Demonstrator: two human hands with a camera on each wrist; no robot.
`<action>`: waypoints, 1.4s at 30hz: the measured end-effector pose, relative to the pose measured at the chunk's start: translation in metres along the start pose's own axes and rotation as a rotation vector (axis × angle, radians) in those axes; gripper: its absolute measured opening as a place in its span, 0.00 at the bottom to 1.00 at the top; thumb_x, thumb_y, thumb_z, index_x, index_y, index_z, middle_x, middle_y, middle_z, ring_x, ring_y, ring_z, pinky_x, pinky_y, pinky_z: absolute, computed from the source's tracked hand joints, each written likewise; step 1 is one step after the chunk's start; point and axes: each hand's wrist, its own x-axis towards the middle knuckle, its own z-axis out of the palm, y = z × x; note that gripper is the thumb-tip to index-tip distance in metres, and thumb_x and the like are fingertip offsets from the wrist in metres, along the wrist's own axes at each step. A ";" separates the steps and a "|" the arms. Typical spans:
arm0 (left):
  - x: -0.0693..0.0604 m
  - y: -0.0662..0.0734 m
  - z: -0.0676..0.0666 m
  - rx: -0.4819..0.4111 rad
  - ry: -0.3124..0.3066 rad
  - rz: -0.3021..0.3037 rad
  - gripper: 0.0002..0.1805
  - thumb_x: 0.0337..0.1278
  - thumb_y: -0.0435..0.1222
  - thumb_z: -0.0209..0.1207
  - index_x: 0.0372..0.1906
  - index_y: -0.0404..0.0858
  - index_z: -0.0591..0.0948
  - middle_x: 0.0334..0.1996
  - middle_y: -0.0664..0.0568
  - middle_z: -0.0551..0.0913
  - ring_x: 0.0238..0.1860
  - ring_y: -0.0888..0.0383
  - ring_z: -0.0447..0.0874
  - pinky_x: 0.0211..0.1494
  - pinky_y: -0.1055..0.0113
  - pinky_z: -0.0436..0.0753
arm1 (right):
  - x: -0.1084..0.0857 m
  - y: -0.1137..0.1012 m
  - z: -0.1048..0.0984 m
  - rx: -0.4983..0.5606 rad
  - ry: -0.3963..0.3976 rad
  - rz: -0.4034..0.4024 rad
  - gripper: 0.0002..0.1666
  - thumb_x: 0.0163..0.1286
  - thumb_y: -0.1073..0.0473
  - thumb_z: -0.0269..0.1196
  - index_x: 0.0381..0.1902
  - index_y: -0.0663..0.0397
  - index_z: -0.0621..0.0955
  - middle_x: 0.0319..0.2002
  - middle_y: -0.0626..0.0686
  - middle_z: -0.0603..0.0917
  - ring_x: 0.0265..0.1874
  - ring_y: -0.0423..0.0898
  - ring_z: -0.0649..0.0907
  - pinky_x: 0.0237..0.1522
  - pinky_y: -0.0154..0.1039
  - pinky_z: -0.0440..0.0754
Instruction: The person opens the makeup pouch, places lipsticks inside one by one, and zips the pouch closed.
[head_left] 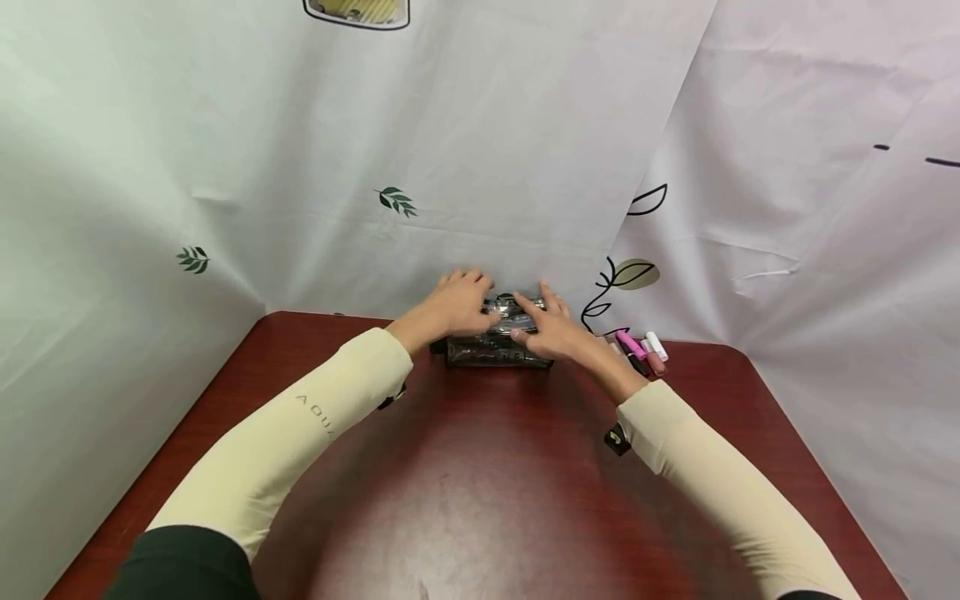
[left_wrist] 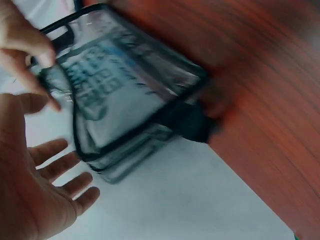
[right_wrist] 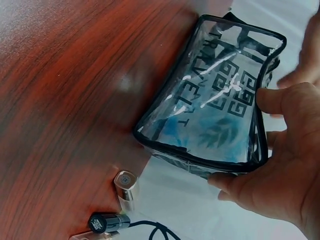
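I have both grips at one bag, which sits at the far side of the desk (head_left: 480, 483), about midway between left and right. The bag (head_left: 498, 354) is clear with black edging, carries the printed word TRAVEL, and has one black tab (left_wrist: 190, 122) at its left end. My left grip (head_left: 460, 304) is at the bag's left part, fingers loosely spread and closed on nothing. My right grip (head_left: 555, 332) is at the right part, also open, its thumb and fingers touching the bag's edges without wrapping round it.

To the right of the bag, on the far right of the desk, lies one small group of tubes, in which I count at least four: one pink tube (head_left: 632, 344), one white tube (head_left: 656, 346), one black tube (head_left: 636, 362) and one brown tube (head_left: 656, 363). My right wrist hides part of the group, so I cannot give a full count.

I wear two pale sleeves, a left sleeve (head_left: 300, 425) with lettering and a right sleeve (head_left: 720, 475), with one black device at each wrist. Beyond the far edge hangs white cloth (head_left: 510, 125), where two green sprigs are printed left of the bag.
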 end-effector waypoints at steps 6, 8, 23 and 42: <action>-0.017 -0.018 0.020 0.065 -0.113 0.014 0.48 0.89 0.64 0.41 0.95 0.39 0.50 0.95 0.40 0.50 0.96 0.38 0.43 0.97 0.41 0.50 | 0.001 -0.003 0.001 0.002 -0.022 0.022 0.49 0.89 0.39 0.55 0.96 0.35 0.49 0.94 0.61 0.26 0.92 0.75 0.37 0.83 0.86 0.57; -0.020 -0.020 0.025 0.034 -0.111 0.014 0.47 0.90 0.65 0.38 0.95 0.40 0.49 0.95 0.41 0.46 0.96 0.39 0.38 0.98 0.44 0.47 | 0.002 -0.003 0.001 0.001 -0.027 0.032 0.48 0.89 0.39 0.55 0.96 0.34 0.49 0.94 0.61 0.26 0.92 0.74 0.37 0.83 0.86 0.57; -0.017 -0.018 0.028 0.036 -0.102 0.008 0.46 0.90 0.64 0.37 0.95 0.41 0.47 0.95 0.42 0.43 0.96 0.42 0.32 0.99 0.48 0.42 | 0.010 -0.016 -0.006 -0.062 0.059 0.074 0.44 0.87 0.36 0.55 0.92 0.42 0.64 0.95 0.64 0.38 0.92 0.76 0.44 0.88 0.80 0.52; -0.015 -0.021 0.029 0.027 -0.125 -0.007 0.47 0.88 0.63 0.42 0.95 0.43 0.47 0.95 0.42 0.43 0.97 0.44 0.32 0.99 0.50 0.43 | 0.030 -0.061 0.012 -0.245 0.209 0.089 0.27 0.88 0.41 0.63 0.37 0.56 0.91 0.89 0.71 0.60 0.87 0.75 0.60 0.84 0.73 0.66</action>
